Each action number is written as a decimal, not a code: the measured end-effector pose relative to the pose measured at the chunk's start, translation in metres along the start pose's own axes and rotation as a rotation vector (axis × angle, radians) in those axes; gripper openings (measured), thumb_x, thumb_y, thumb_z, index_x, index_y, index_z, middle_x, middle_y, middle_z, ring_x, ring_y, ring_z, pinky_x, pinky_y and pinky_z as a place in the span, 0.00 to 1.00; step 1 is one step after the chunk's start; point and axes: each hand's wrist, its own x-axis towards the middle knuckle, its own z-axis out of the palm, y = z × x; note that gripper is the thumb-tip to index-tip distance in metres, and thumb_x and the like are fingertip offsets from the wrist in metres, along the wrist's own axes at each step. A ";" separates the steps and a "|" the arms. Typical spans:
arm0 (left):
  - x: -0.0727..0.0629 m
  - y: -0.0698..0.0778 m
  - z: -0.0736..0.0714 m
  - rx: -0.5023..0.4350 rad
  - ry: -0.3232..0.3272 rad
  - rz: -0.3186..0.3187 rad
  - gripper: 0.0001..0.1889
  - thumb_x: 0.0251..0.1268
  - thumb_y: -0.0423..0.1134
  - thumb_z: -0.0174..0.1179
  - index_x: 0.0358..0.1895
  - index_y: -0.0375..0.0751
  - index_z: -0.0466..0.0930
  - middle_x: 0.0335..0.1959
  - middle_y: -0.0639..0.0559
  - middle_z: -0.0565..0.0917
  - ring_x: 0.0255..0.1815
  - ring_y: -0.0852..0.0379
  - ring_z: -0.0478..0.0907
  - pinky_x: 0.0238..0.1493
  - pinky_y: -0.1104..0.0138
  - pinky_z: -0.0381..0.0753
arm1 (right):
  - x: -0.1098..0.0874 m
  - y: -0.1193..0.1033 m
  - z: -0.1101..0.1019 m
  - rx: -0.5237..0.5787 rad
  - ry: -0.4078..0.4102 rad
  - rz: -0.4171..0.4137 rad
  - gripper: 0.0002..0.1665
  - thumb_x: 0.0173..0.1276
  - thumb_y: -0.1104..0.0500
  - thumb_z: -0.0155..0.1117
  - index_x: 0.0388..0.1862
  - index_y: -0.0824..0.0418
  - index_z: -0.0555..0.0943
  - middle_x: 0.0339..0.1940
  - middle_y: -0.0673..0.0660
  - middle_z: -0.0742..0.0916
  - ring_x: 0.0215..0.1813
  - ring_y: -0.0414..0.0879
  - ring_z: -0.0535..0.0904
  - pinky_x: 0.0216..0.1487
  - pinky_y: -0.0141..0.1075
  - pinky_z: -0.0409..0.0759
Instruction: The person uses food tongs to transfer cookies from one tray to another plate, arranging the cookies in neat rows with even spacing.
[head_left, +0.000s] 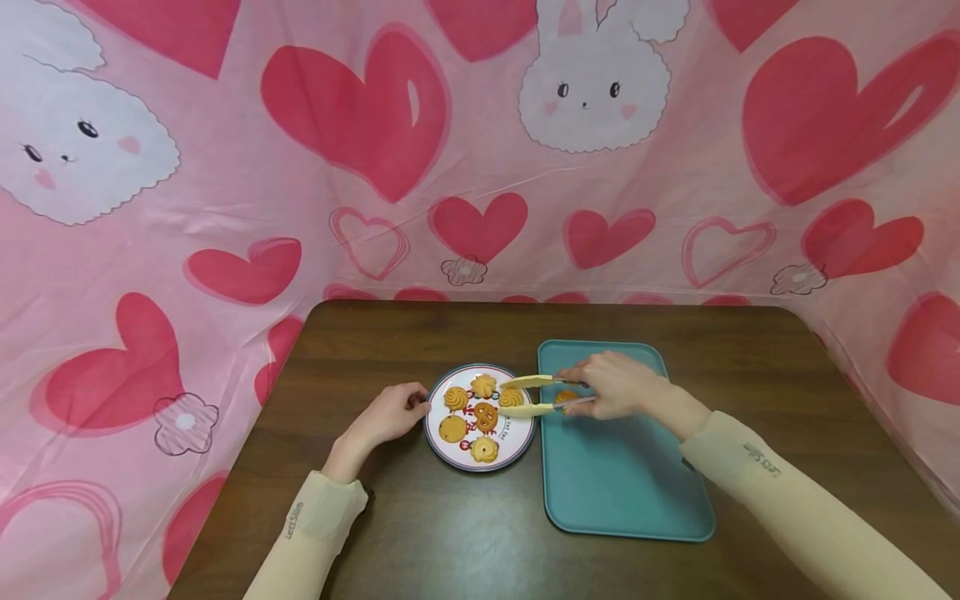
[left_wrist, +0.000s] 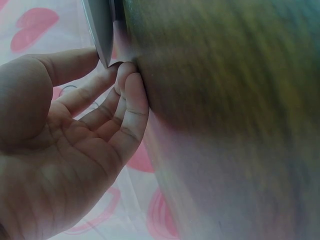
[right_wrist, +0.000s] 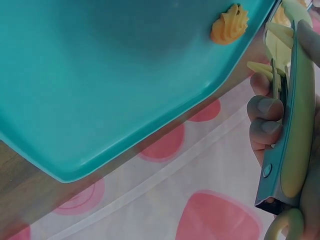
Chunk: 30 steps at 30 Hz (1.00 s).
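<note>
My left hand [head_left: 392, 412] pinches the left rim of a round white plate [head_left: 512, 443] with a blue edge; in the left wrist view its thumb lies over the rim and fingers under it. Several cookies lie on the plate, among them a pretzel-shaped cookie [head_left: 486, 417] and a flat round cookie [head_left: 452, 429]. My right hand [head_left: 618, 385] grips tongs [right_wrist: 295, 135] with pale yellow tips. Those tips reach over the plate's right side, one on either side of a swirl cookie [head_left: 512, 397].
A teal tray [head_left: 622, 492] stands on the dark wooden table [head_left: 390, 533], right of the plate. One ridged cookie [right_wrist: 230, 25] sits on the tray near its edge, partly behind the tongs in the head view. Pink heart-print cloth [head_left: 465, 167] hangs behind the table.
</note>
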 end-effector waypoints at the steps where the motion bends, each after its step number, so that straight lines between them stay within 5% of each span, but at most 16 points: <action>1: 0.000 0.000 0.000 -0.001 0.000 0.000 0.10 0.69 0.38 0.63 0.48 0.38 0.83 0.30 0.53 0.78 0.31 0.56 0.73 0.36 0.62 0.74 | 0.000 0.000 0.000 -0.001 0.004 -0.002 0.35 0.59 0.41 0.73 0.59 0.61 0.83 0.32 0.49 0.86 0.23 0.37 0.67 0.26 0.33 0.69; 19: 0.001 -0.002 0.000 0.005 0.000 0.013 0.09 0.68 0.38 0.63 0.48 0.39 0.83 0.30 0.53 0.78 0.31 0.56 0.73 0.36 0.62 0.74 | -0.002 0.000 0.000 -0.019 -0.003 0.023 0.39 0.56 0.39 0.75 0.62 0.60 0.81 0.41 0.52 0.88 0.28 0.37 0.73 0.33 0.38 0.77; 30: 0.001 -0.002 0.000 -0.001 -0.004 0.003 0.10 0.69 0.38 0.63 0.48 0.38 0.83 0.31 0.53 0.78 0.32 0.56 0.73 0.37 0.62 0.74 | -0.016 0.014 -0.006 -0.025 0.090 0.042 0.46 0.54 0.35 0.75 0.64 0.63 0.79 0.56 0.57 0.86 0.44 0.48 0.86 0.43 0.46 0.83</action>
